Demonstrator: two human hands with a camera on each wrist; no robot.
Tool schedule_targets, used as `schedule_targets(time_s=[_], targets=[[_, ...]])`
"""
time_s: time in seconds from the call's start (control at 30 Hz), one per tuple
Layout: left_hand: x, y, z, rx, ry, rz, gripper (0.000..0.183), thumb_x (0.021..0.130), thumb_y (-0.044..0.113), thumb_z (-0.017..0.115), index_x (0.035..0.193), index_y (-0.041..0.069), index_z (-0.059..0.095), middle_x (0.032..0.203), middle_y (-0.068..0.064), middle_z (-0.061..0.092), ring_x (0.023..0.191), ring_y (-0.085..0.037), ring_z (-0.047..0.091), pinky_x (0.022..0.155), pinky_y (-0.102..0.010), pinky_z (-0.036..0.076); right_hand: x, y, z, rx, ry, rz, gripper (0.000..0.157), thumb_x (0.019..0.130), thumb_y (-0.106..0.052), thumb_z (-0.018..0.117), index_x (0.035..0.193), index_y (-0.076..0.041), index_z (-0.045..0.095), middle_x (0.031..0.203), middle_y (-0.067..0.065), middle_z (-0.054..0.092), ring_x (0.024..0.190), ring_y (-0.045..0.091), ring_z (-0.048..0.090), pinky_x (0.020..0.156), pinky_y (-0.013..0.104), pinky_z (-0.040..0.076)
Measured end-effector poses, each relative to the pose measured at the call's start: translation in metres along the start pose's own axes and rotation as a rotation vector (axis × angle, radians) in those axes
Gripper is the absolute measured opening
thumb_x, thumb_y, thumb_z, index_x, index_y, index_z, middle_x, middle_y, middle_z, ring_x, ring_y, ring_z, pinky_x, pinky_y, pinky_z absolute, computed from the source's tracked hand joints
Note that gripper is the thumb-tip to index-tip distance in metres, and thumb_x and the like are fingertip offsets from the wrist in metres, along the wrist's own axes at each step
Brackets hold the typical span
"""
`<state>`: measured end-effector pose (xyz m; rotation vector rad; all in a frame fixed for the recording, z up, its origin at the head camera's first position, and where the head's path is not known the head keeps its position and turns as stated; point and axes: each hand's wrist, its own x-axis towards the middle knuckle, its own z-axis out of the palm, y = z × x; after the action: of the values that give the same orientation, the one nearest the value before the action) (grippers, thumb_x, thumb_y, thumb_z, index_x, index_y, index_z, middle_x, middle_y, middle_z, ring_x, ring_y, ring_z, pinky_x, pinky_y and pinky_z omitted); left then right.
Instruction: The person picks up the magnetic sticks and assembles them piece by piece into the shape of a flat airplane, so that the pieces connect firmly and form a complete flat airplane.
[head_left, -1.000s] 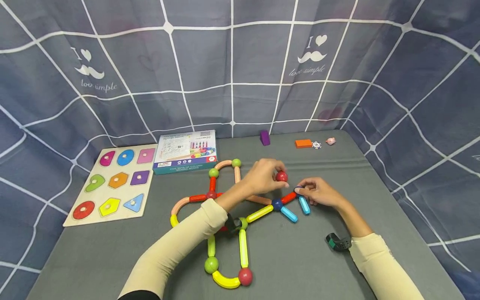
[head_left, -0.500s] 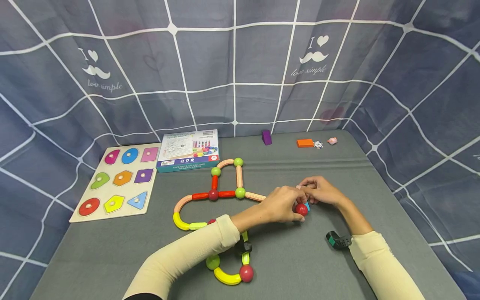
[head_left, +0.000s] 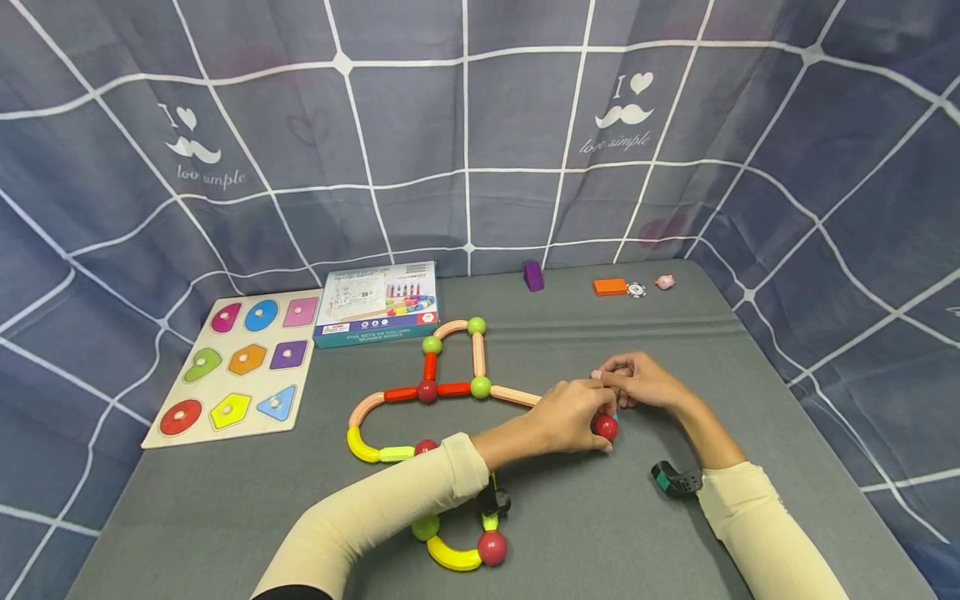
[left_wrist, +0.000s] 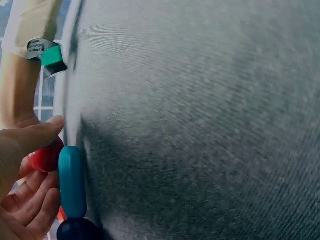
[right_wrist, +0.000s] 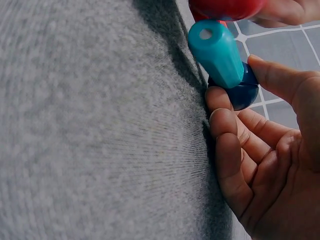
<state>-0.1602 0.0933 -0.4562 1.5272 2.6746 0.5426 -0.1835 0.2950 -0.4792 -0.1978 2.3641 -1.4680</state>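
Observation:
My left hand [head_left: 573, 417] holds a red ball [head_left: 605, 427] between thumb and fingers, over the right end of a magnetic stick-and-ball figure. With thumb and fingertips my right hand [head_left: 641, 383] pinches a dark blue ball [right_wrist: 245, 95], from which a light blue stick [right_wrist: 220, 57] points out. In the right wrist view the red ball sits right at that stick's free end. The left wrist view shows a light blue stick [left_wrist: 72, 182] with a dark blue ball [left_wrist: 77, 230] beside the left fingers. My left hand and sleeve cover part of the figure.
The figure continues left with a red stick [head_left: 453, 389], green ball [head_left: 481, 387] and yellow curved stick [head_left: 453, 554]. Behind lie a shape puzzle board [head_left: 251, 425], a toy box [head_left: 375, 333], a purple block [head_left: 533, 276], an orange block [head_left: 610, 287], a chip [head_left: 636, 290] and a pink figurine [head_left: 665, 282].
My left hand has carried the red ball right and toward the front, down to the light blue stick beside my right hand. The right hand has stayed nearly in place.

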Motion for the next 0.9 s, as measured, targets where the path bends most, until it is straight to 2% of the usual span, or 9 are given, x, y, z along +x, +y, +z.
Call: schedule_targets(time_s=[0.2, 0.4, 0.5, 0.6, 0.73, 0.83, 0.9], targets=[[-0.001, 0.004, 0.006, 0.046, -0.028, 0.019, 0.041, 0.067, 0.048, 0.083, 0.089, 0.024, 0.060, 0.085, 0.015, 0.049, 0.067, 0.003, 0.045, 0.055, -0.015, 0.038, 0.001, 0.002, 0.002, 0.006, -0.005, -0.017, 0.031, 0.091, -0.030, 0.064, 0.095, 0.001, 0.066, 0.059, 0.002, 0.057, 0.049, 0.011, 0.050, 0.046, 0.025, 0.042], [-0.002, 0.006, 0.007, 0.064, -0.010, 0.037, 0.036, 0.070, 0.046, 0.082, 0.089, 0.024, 0.061, 0.084, 0.015, 0.051, 0.071, 0.005, 0.046, 0.059, -0.016, 0.040, 0.002, 0.003, 0.002, 0.012, -0.009, -0.009, 0.032, 0.092, -0.030, 0.064, 0.096, 0.002, 0.065, 0.059, 0.003, 0.054, 0.050, 0.010, 0.049, 0.047, 0.025, 0.042], [-0.003, 0.005, 0.006, 0.066, -0.022, 0.039, 0.037, 0.070, 0.047, 0.081, 0.091, 0.024, 0.062, 0.085, 0.015, 0.052, 0.074, 0.005, 0.047, 0.061, -0.015, 0.040, 0.002, 0.004, 0.002, 0.007, -0.006, -0.011, 0.033, 0.092, -0.030, 0.064, 0.097, 0.002, 0.065, 0.059, 0.004, 0.055, 0.050, 0.011, 0.049, 0.047, 0.025, 0.043], [-0.003, 0.003, 0.002, 0.060, -0.057, 0.035, 0.038, 0.071, 0.048, 0.080, 0.094, 0.024, 0.063, 0.087, 0.014, 0.053, 0.076, 0.005, 0.047, 0.063, -0.013, 0.040, 0.002, 0.005, 0.002, 0.001, -0.006, -0.014, 0.033, 0.092, -0.030, 0.064, 0.098, 0.002, 0.065, 0.059, 0.004, 0.057, 0.049, 0.012, 0.051, 0.046, 0.026, 0.043], [-0.003, -0.001, -0.013, 0.056, -0.127, 0.019, 0.037, 0.072, 0.046, 0.080, 0.097, 0.024, 0.066, 0.090, 0.014, 0.058, 0.076, 0.005, 0.048, 0.064, -0.013, 0.040, 0.002, 0.005, 0.002, 0.002, -0.007, -0.019, 0.033, 0.092, -0.031, 0.063, 0.099, 0.000, 0.066, 0.061, 0.006, 0.058, 0.049, 0.013, 0.053, 0.046, 0.027, 0.045], [-0.004, -0.006, -0.024, 0.082, -0.172, 0.008, 0.036, 0.071, 0.043, 0.082, 0.098, 0.024, 0.069, 0.093, 0.014, 0.062, 0.079, 0.002, 0.051, 0.067, -0.016, 0.043, 0.002, 0.005, 0.001, 0.008, -0.004, -0.016, 0.034, 0.092, -0.032, 0.063, 0.099, 0.000, 0.065, 0.063, 0.008, 0.059, 0.050, 0.012, 0.053, 0.047, 0.027, 0.046], [-0.007, -0.010, -0.026, 0.119, -0.186, 0.000, 0.033, 0.070, 0.041, 0.083, 0.096, 0.024, 0.071, 0.091, 0.014, 0.063, 0.082, -0.001, 0.052, 0.069, -0.019, 0.043, 0.001, 0.005, 0.000, 0.007, -0.005, -0.013, 0.035, 0.092, -0.033, 0.062, 0.100, 0.001, 0.065, 0.063, 0.010, 0.060, 0.050, 0.013, 0.053, 0.047, 0.028, 0.046]])
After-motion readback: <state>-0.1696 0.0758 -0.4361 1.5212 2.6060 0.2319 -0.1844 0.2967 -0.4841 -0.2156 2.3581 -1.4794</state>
